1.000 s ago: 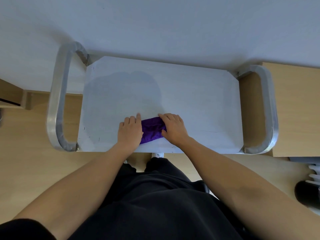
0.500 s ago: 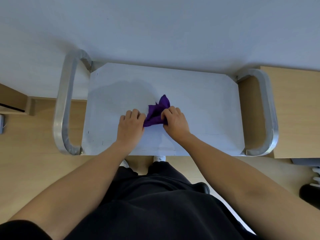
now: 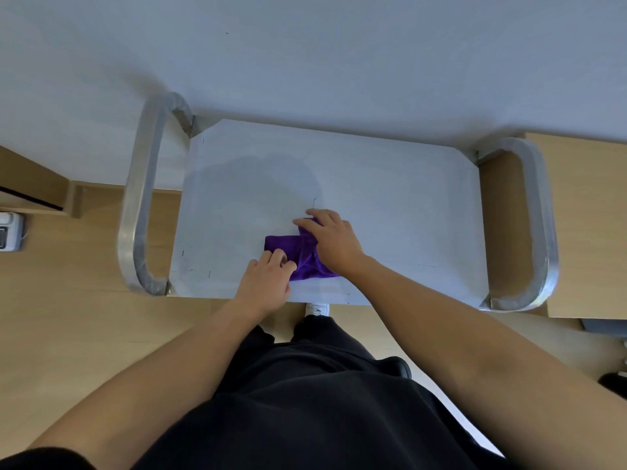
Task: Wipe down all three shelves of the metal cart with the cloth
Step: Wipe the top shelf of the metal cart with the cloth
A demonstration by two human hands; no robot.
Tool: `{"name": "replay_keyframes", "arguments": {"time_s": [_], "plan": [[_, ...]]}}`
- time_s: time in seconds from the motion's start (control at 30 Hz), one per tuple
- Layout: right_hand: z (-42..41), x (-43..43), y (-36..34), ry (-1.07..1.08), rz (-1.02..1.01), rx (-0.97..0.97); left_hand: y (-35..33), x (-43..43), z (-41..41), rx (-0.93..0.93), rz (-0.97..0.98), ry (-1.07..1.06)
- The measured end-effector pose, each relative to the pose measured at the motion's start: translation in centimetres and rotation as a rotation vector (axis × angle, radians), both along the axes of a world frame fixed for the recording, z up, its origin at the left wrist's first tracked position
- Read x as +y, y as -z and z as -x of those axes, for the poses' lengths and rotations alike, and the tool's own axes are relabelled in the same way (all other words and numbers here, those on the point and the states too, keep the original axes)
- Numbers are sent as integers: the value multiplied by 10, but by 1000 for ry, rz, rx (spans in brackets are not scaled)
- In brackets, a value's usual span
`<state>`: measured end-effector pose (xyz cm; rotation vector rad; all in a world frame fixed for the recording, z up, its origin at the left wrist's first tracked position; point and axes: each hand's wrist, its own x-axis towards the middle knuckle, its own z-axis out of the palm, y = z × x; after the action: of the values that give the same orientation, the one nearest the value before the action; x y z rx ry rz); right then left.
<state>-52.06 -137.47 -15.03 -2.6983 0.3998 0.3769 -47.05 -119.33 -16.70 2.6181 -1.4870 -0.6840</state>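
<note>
The metal cart's top shelf fills the middle of the view, seen from above. A purple cloth lies folded on it near the front edge, left of centre. My left hand sits at the cloth's near-left edge with curled fingers pinching it. My right hand lies on top of the cloth's right part, fingers stretched toward the left and pressing it down. The two lower shelves are hidden under the top one.
Tubular handles stand at the cart's left end and right end. A white wall is right behind the cart. Wooden floor lies around it, with a white box at far left. My legs and a white shoe are against the front edge.
The cloth was bunched and lifted between both hands half a second ago; now it lies flatter and folded. My right hand has moved on top of it, my left to its near edge.
</note>
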Motion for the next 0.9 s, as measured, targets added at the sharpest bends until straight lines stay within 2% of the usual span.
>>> {"name": "replay_keyframes", "arguments": {"time_s": [0.1,0.17,0.4,0.53,0.7,0.83,0.9], "plan": [[-8,3,1,-110,10,129,-2,0,2,12,-3,-7],[-7,5,4,-90,34,169,-3,0,2,23,-5,-13],[44,-5,6,161,58,-53,1,-2,5,21,-25,-35],[96,0,14,204,110,21,3,-3,3,29,-35,0],[56,19,4,372,94,-42,2,3,0,27,16,6],[2,50,-3,567,-56,173,-5,20,-3,18,52,-71],[-12,66,1,574,-71,293,-7,34,-7,17,58,-131]]}}
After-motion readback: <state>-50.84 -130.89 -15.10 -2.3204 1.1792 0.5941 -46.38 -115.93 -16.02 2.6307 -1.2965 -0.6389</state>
